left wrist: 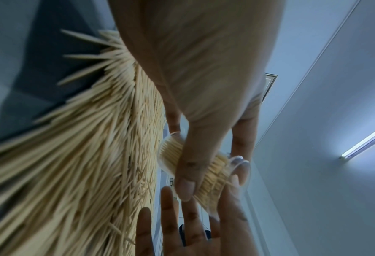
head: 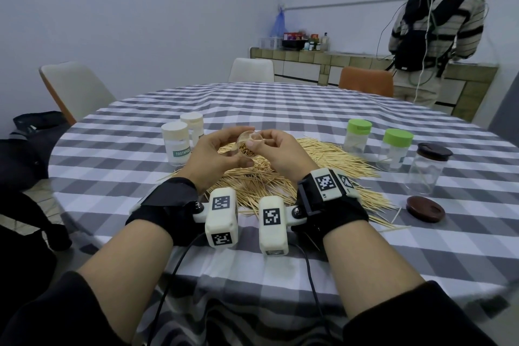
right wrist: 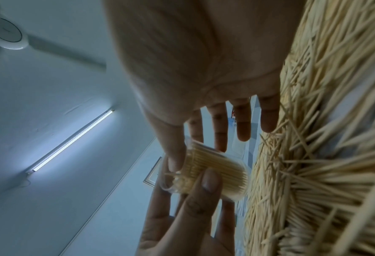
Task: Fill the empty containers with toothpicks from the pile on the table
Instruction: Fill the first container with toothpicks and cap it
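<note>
A small clear container point(head: 247, 146) packed with toothpicks is held tilted above the toothpick pile point(head: 323, 160) on the checked tablecloth. My left hand point(head: 219, 152) grips its body, with the thumb point(left wrist: 184, 185) lying across the side. My right hand point(head: 280, 154) holds the open end between thumb point(right wrist: 175, 155) and forefinger, its other fingers stretched out. In the wrist views the container point(left wrist: 212, 173) point(right wrist: 221, 173) shows toothpick tips sticking out at the mouth, and the pile point(left wrist: 83, 155) point(right wrist: 313, 155) lies right below.
Two white-lidded toothpick jars point(head: 175, 143) stand left of the pile. Two green-lidded containers point(head: 356, 136) point(head: 394, 153), a clear jar with a brown lid point(head: 428, 168) and a loose brown lid point(head: 425, 208) sit to the right. Chairs ring the table; a person stands at the back right.
</note>
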